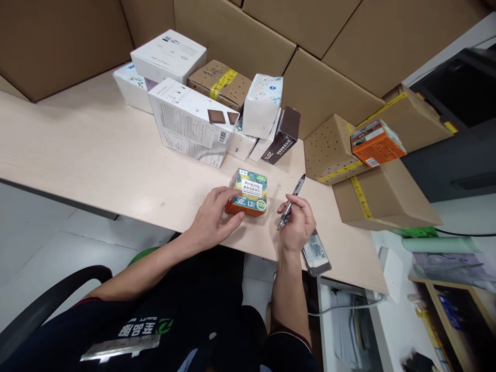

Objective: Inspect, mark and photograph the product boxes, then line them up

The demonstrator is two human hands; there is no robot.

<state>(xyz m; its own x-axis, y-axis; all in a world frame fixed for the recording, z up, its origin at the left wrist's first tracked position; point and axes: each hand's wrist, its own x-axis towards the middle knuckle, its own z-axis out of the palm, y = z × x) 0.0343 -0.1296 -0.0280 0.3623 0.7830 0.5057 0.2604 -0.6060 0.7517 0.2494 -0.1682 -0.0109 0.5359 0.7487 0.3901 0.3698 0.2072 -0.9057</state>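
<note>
A small printed box (252,189) marked "Binking", orange at its lower side and green and yellow above, rests on the table near its front edge. My left hand (215,217) grips its left end, with the thumb along the near side and the fingers on the top and far side. To the right, my right hand (297,222) is closed around a pen (290,200), its one end pointing down towards the box and the other up and away. Just beside my right wrist lies a phone (318,256) in a case, partly covered by the hand.
White boxes (194,121), a perforated brown carton (219,85), a tissue pack (262,106) and a dark brown box (284,137) stand together at the back. On the right, taped cartons (387,199) carry an orange box (380,144). Cardboard panels (236,36) wall the table's rear.
</note>
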